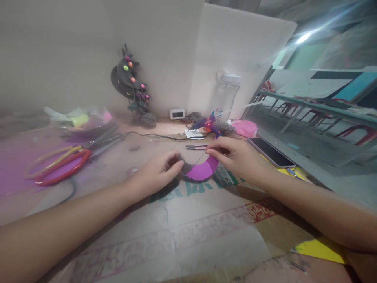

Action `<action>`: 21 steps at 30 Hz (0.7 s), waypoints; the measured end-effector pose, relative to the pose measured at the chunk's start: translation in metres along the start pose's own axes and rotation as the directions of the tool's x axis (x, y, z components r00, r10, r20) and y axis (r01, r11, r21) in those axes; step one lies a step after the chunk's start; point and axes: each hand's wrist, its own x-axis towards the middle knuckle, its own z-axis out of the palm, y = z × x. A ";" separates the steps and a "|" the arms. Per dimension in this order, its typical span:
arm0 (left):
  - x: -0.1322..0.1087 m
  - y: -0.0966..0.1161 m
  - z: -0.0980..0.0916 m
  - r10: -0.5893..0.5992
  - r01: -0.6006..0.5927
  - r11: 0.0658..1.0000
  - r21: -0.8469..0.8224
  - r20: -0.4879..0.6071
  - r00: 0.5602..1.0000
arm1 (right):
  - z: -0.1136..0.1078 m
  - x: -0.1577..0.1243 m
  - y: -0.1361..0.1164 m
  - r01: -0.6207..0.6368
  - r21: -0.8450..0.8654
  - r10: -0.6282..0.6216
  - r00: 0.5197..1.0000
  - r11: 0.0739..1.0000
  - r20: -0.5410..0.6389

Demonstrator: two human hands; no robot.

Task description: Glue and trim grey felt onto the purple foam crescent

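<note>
Scissors [61, 167] lie well left of the purple foam strip [202, 171]. Left hand [160, 172]: grip pinched closed on the strip's left end. Strip curves between both hands, low over the counter [118, 161]. Right hand [235, 156]: grip pinched on its right end. Phone [271, 152] is near, to the right.
</note>
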 end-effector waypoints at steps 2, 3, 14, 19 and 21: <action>0.000 0.001 0.000 0.006 -0.006 1.000 -0.022 0.031 1.000 | 0.001 0.000 0.000 -0.016 0.009 0.016 1.000 1.000 0.012; -0.001 0.000 -0.001 0.012 -0.010 0.999 -0.037 0.045 0.999 | 0.001 0.000 0.000 -0.018 0.009 0.018 1.000 1.000 0.023; 0.000 -0.005 0.001 0.088 -0.069 0.989 -0.129 0.149 0.985 | 0.000 0.000 -0.002 0.024 0.019 -0.025 0.998 1.000 0.052; 0.000 -0.004 0.001 0.120 -0.091 0.981 -0.170 0.169 0.978 | 0.003 0.001 0.008 0.093 0.100 -0.093 0.996 0.991 -0.005; -0.001 -0.005 0.002 0.121 -0.077 0.971 -0.225 0.190 0.974 | 0.001 0.003 0.014 0.093 0.136 -0.093 0.996 0.986 -0.004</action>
